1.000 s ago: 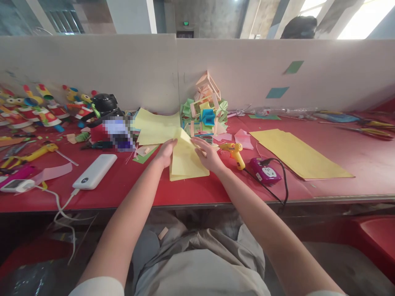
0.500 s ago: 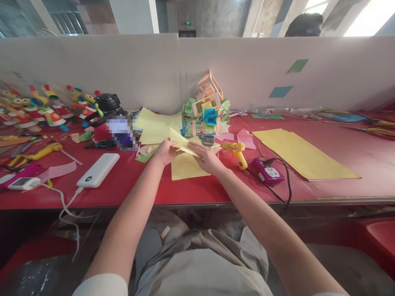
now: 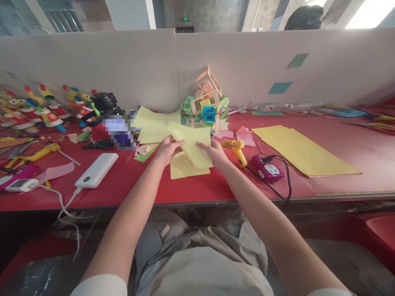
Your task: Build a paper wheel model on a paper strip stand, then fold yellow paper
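Observation:
A sheet of yellow paper [image 3: 195, 142] is held up between my two hands, its broad face turned toward me. My left hand [image 3: 167, 151] pinches its left edge with the thumb in front. On the opposite edge, my right hand [image 3: 215, 152] grips it the same way, fingers behind and out of sight. Beneath it, another yellow sheet [image 3: 185, 170] lies on the red table [image 3: 191, 193]. Larger pale yellow paper [image 3: 154, 125] rests behind my left hand, and a yellow glue gun [image 3: 237, 151] lies just right of my right hand.
Folded paper models [image 3: 210, 102] stand against the partition [image 3: 123, 61]. On the right are a purple socket block [image 3: 268, 168] with a black cord and stacked yellow sheets [image 3: 302, 154]. A white power bank [image 3: 97, 170] with a cable, and several colourful figures [image 3: 46, 109], are at left.
The paper in my hands has turned from nearly edge-on to broad face toward me. My hands have moved apart, from its near edge to its two sides.

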The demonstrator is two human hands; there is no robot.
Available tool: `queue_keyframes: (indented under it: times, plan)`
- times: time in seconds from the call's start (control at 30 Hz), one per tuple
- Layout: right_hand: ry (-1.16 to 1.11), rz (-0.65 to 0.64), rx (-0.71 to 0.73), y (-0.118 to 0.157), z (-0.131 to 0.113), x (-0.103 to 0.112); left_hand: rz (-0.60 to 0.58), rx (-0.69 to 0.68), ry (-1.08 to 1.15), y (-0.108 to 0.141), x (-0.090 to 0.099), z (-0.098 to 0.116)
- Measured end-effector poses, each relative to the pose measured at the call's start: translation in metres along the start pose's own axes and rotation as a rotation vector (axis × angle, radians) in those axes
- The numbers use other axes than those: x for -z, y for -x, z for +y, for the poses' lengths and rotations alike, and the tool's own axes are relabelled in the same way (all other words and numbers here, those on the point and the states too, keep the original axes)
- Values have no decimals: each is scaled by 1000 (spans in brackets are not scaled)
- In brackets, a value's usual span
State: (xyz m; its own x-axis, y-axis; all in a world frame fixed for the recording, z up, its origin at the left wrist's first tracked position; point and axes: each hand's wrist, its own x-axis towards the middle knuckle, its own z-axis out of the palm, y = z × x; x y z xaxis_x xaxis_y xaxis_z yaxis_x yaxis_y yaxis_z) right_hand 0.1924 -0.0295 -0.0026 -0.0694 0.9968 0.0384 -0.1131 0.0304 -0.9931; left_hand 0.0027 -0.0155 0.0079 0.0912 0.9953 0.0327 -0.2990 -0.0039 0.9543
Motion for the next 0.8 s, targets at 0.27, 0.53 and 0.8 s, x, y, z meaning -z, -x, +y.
queue_keyframes:
  times: [0.27, 0.53, 0.8]
  plan:
    - [20, 21, 83, -1, 1, 2, 25, 22, 4, 1, -3, 4]
    - [118, 17, 146, -4, 3, 6, 184, -74, -21, -6, 12, 11]
    - [55, 22, 130, -9, 6, 8, 225, -67, -178, -7, 19, 12]
